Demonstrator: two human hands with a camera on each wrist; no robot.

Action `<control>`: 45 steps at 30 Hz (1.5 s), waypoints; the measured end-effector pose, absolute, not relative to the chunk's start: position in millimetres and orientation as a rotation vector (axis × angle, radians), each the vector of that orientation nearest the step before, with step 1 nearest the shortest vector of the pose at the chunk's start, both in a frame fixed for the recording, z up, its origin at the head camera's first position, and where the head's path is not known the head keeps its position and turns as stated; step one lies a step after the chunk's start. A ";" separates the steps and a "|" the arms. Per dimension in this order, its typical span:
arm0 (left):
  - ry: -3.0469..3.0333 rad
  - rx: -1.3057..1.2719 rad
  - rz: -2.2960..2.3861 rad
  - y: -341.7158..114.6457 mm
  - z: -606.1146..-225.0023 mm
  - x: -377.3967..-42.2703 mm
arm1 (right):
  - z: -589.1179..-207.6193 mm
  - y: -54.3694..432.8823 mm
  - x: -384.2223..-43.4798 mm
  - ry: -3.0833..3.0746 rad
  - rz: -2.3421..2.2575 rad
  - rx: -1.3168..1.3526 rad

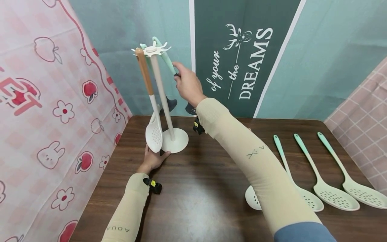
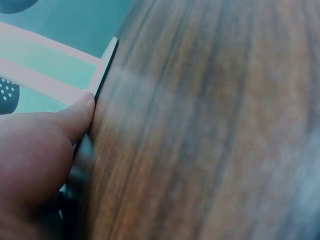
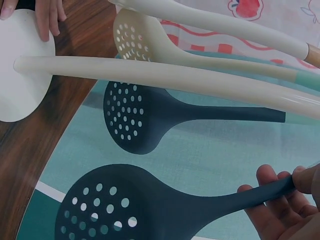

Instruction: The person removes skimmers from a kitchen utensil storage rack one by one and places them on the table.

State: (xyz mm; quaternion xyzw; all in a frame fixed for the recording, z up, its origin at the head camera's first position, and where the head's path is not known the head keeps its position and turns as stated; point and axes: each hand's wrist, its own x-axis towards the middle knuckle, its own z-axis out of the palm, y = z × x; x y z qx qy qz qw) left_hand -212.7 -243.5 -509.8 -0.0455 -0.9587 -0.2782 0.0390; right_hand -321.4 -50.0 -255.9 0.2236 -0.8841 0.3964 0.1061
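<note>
A white utensil rack (image 1: pixel 161 90) stands at the left of the table, with hooks around its top. My right hand (image 1: pixel 188 82) pinches the handle of a dark skimmer (image 3: pixel 172 192), whose mint-green upper end is up at the hooks. My left hand (image 1: pixel 152 160) grips the rim of the rack's round base (image 1: pixel 179 144), thumb on the near side. On the rack hang a white skimmer (image 1: pixel 158 146) with a wooden handle, a second dark skimmer (image 3: pixel 157 105), and a cream skimmer (image 3: pixel 160 42) partly behind the pole.
Several cream skimmers with mint handles lie on the right of the wooden table (image 1: pixel 196 208), among them one at the far right (image 1: pixel 332 151). My right arm partly covers a perforated white head (image 1: pixel 250 198). A teal curtain (image 1: pixel 136 20) hangs behind, a pink one (image 1: pixel 60 134) at left.
</note>
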 end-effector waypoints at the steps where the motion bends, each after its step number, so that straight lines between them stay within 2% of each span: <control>1: -2.936 -0.141 -0.854 -243.3 -509.8 -212.8 | -255.4 -49.5 -321.1 -2.604 1.170 0.647; 18: -2.950 -0.118 -0.860 -241.3 -509.3 -213.0 | -251.8 -26.5 -321.4 -2.573 1.413 0.564; 45: -2.943 -0.144 -0.847 -240.7 -509.7 -212.0 | -250.4 19.8 -319.3 -2.617 1.196 0.444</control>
